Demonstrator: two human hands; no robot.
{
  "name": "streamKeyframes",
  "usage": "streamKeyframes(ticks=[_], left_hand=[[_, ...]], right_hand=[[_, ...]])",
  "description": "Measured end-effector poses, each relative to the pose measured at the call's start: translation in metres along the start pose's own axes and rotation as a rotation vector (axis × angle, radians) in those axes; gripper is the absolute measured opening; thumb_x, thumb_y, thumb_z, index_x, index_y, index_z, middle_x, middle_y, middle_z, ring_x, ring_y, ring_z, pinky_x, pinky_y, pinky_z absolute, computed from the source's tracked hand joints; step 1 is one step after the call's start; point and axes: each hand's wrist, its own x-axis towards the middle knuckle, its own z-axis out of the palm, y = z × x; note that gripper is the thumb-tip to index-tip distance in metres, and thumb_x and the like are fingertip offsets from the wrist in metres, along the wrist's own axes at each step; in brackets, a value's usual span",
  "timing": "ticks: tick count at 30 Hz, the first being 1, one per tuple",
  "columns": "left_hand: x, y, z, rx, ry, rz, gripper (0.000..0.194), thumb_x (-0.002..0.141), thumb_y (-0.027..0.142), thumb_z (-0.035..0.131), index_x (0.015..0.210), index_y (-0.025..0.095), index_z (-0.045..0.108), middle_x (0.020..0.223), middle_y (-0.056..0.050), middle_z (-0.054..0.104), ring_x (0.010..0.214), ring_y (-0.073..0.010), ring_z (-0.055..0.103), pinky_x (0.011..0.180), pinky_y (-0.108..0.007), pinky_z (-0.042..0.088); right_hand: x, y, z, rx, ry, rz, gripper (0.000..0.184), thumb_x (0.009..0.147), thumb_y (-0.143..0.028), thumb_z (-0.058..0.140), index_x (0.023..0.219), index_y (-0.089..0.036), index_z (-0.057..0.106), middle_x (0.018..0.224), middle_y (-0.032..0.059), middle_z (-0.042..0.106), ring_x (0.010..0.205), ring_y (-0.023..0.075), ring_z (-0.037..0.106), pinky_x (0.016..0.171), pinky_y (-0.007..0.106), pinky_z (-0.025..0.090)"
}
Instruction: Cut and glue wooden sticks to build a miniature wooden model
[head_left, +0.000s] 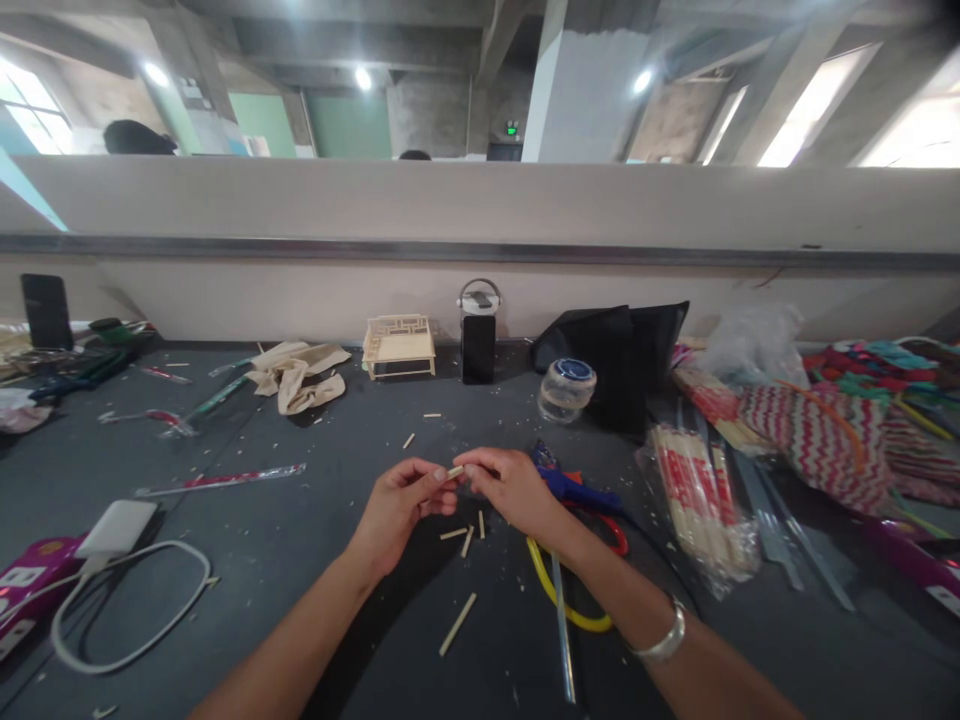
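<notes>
From here, the left hand (401,505) and right hand (514,488) both pinch a short wooden stick (455,472) at the frame's centre. With so little to grip, it could slip among the loose sticks (457,625) lower down on the table (277,545).

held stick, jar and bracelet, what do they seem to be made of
Held stick: likely wood or bamboo, unpainted and matt; it is pale tan with no visible shine.
Jar: clear, glossy plastic or glass; it is see-through with highlights, but I cannot tell which.
Bracelet: probably polished metal; it is silvery with bright reflections.
</notes>
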Motion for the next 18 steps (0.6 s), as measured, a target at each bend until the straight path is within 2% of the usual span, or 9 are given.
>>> streamKeyframes(ticks=[3,6,11,14,18], left_hand=[[0.0002,0.0003,-0.0005,-0.030,0.014,-0.002,0.019,0.071,0.028,0.075,0.074,0.013,0.063,0.072,-0.005,0.071,0.060,-0.0119,0.064,0.064,-0.026,0.053],[0.0008,0.0011,-0.0005,-0.053,0.028,-0.002,0.019,0.070,0.027,0.076,0.075,0.013,0.063,0.073,-0.005,0.070,0.060,-0.0117,0.064,0.063,-0.025,0.053],[0.0010,0.0016,0.0014,-0.038,0.027,-0.007,0.021,0.068,0.028,0.077,0.077,0.013,0.064,0.070,-0.003,0.069,0.060,-0.0118,0.064,0.064,-0.025,0.053],[-0.0001,0.0009,0.0024,-0.016,0.017,-0.015,0.023,0.067,0.028,0.078,0.078,0.013,0.065,0.071,-0.004,0.070,0.061,-0.0125,0.065,0.065,-0.026,0.053],[-0.0006,0.0007,0.0031,-0.002,0.018,-0.017,0.022,0.067,0.028,0.078,0.077,0.013,0.065,0.073,-0.005,0.071,0.060,-0.0125,0.065,0.065,-0.026,0.054]], right_hand=[[0.0020,0.0018,-0.0044,0.035,0.076,0.070,0.022,0.084,-0.019,0.049,0.091,-0.020,0.070,0.076,0.0004,0.074,0.059,0.0122,0.064,0.061,0.023,0.048],[0.0030,0.0010,-0.0095,0.019,0.131,0.084,0.017,0.083,-0.023,0.053,0.085,-0.020,0.070,0.073,-0.0001,0.073,0.060,0.0126,0.063,0.060,0.023,0.047],[-0.0004,-0.0004,-0.0070,-0.024,0.117,0.009,0.014,0.076,-0.030,0.067,0.087,-0.021,0.071,0.077,0.0004,0.073,0.069,0.0144,0.065,0.064,0.023,0.047],[-0.0026,0.0002,-0.0025,-0.117,0.110,-0.047,0.009,0.080,-0.029,0.064,0.084,-0.023,0.070,0.079,0.0002,0.072,0.072,0.0147,0.065,0.067,0.025,0.046],[-0.0038,0.0009,-0.0004,-0.241,0.099,-0.088,0.014,0.087,-0.024,0.055,0.084,-0.023,0.069,0.081,0.0006,0.072,0.076,0.0149,0.064,0.070,0.025,0.045]])
